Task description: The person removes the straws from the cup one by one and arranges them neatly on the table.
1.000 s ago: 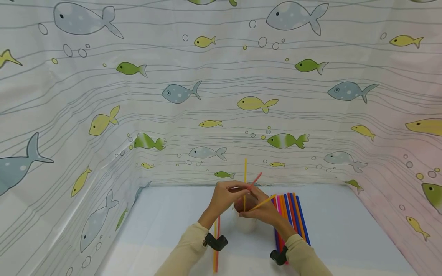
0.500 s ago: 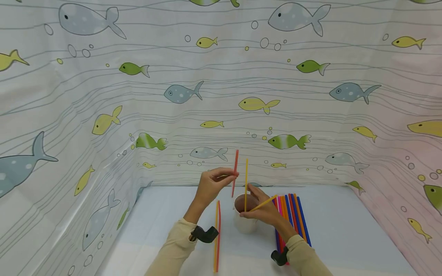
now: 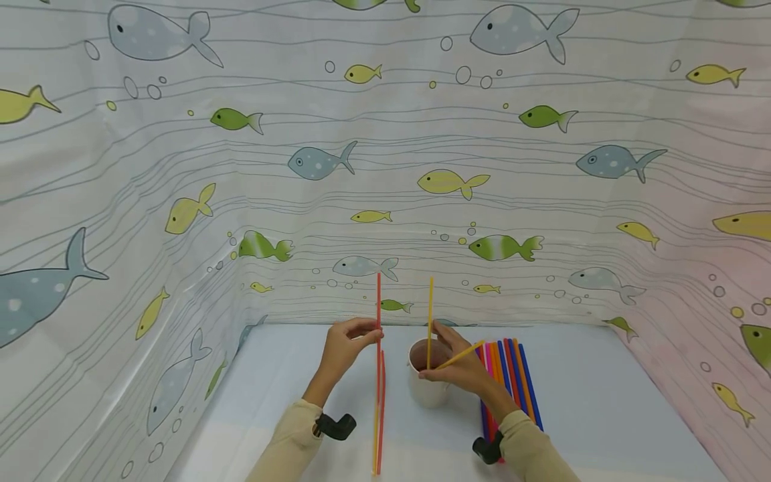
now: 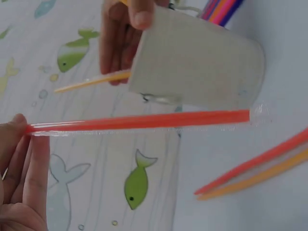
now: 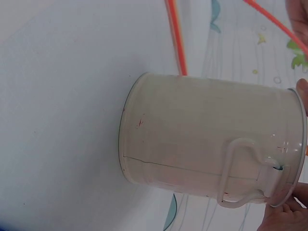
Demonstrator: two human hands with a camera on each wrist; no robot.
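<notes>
My left hand point(image 3: 346, 345) pinches a red straw point(image 4: 144, 121) near one end, between thumb and fingers. The straw sits in a clear wrapper and hangs upright in the head view, overlapping a red straw point(image 3: 382, 415) and a yellow straw point(image 3: 375, 448) that lie side by side on the table. My right hand point(image 3: 464, 369) grips the rim of a white metal pail point(image 3: 429, 396), thumb at the near side, fingers at the far side. One yellow straw point(image 3: 430, 314) stands up out of the pail. Another yellow straw point(image 3: 464, 353) leans across the right hand.
A row of several coloured sticks point(image 3: 512, 381), blue, orange, red and pink, lies right of the pail, partly behind the right forearm. The pail has a small side handle point(image 5: 226, 178). A fish-patterned sheet point(image 3: 385, 194) encloses the white table point(image 3: 578, 402) at back and sides.
My left hand has moved left, away from the pail, with the red straw, which has gone from slanting over the pail to upright above the lying straws. The right hand stays at the rim.
</notes>
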